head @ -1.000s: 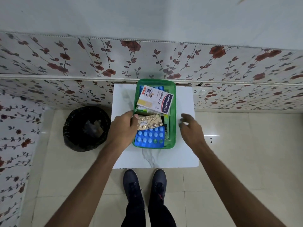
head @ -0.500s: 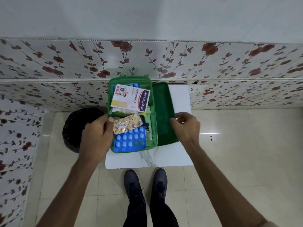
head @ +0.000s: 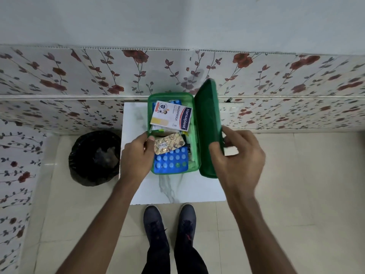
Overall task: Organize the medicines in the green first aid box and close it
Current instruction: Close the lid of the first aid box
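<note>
Green box (head: 151,99) is seen from above, set on a small white marble-patterned table (head: 177,188) against a floral-tiled wall (head: 79,76). The box is open and filled: a white Hansaplast packet (head: 171,117) lies at the far end, a gold blister strip (head: 168,144) in the middle, and a blue blister card (head: 170,162) at the near end. The left rim of the box is gripped by the left hand (head: 136,155), the thumb resting just inside beside the gold strip. The green lid (head: 207,127) is raised nearly upright along the right side of the box and is grasped at its outer edge by the right hand (head: 240,155), thumb on the inner face. A black bin (head: 94,157) stands on the floor left of the table. Dark shoes (head: 169,224) are visible below the table's near edge.
</note>
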